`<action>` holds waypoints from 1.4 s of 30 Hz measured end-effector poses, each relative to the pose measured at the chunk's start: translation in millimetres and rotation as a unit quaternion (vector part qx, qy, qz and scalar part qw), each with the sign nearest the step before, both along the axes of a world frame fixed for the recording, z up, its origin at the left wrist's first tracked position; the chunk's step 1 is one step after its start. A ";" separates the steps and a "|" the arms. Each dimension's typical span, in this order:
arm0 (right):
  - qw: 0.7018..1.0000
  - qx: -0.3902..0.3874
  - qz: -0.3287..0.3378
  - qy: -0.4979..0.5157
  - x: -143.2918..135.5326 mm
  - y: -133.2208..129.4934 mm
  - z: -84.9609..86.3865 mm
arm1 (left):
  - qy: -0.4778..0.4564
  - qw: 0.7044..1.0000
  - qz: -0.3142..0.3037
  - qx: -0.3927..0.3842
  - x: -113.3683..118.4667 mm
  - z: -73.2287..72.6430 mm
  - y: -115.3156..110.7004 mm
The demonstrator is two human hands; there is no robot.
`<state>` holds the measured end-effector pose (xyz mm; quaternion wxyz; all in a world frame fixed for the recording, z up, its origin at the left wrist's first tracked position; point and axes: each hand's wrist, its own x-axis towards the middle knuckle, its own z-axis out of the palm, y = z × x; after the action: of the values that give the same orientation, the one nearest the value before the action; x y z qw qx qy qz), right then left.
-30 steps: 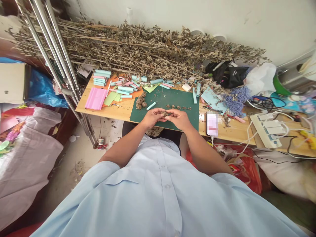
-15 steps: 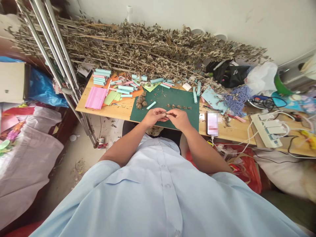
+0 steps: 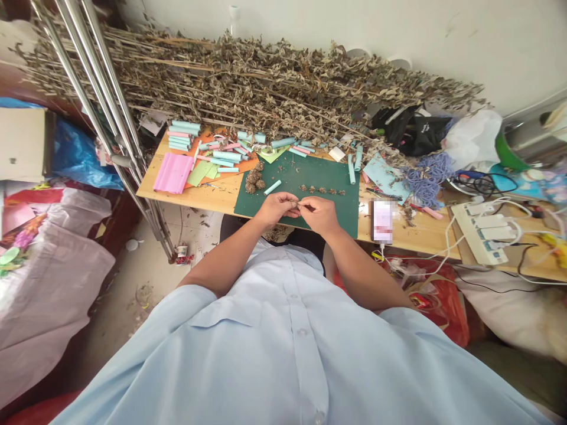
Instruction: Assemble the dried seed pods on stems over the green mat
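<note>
My left hand (image 3: 278,210) and my right hand (image 3: 318,213) meet at the near edge of a green mat (image 3: 292,177). Both are closed, fingertips pinched together around a small brownish piece, perhaps dried plant, too small to make out well. Just beyond my left hand lies a short light-blue paper roll (image 3: 272,187). Brown clumps (image 3: 254,179) are heaped at the mat's left side. A row of small dried pieces (image 3: 322,190) runs across the mat beyond my right hand.
Dried stalks (image 3: 266,88) stretch along the back. Paper rolls (image 3: 227,157) and pink paper (image 3: 172,173) lie at the left. To the right are a phone (image 3: 382,221), purple cord (image 3: 427,177) and a power strip (image 3: 481,233). Metal poles (image 3: 100,106) rise at the left.
My hands remain together at nearly the same spot, with a slight shift of the fingers. The whole view has moved slightly.
</note>
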<state>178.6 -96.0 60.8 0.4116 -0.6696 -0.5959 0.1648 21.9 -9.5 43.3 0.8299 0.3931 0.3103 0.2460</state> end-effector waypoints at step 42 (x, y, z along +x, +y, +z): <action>0.988 -0.128 -0.001 -0.086 45.1 32.9 -13.9 | -0.059 0.998 0.010 0.003 -7.2 -6.3 0.2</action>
<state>223.6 -63.1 46.9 0.2699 -0.7288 -0.6027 0.1811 14.7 -9.3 36.9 0.8430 0.3772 0.2642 0.2778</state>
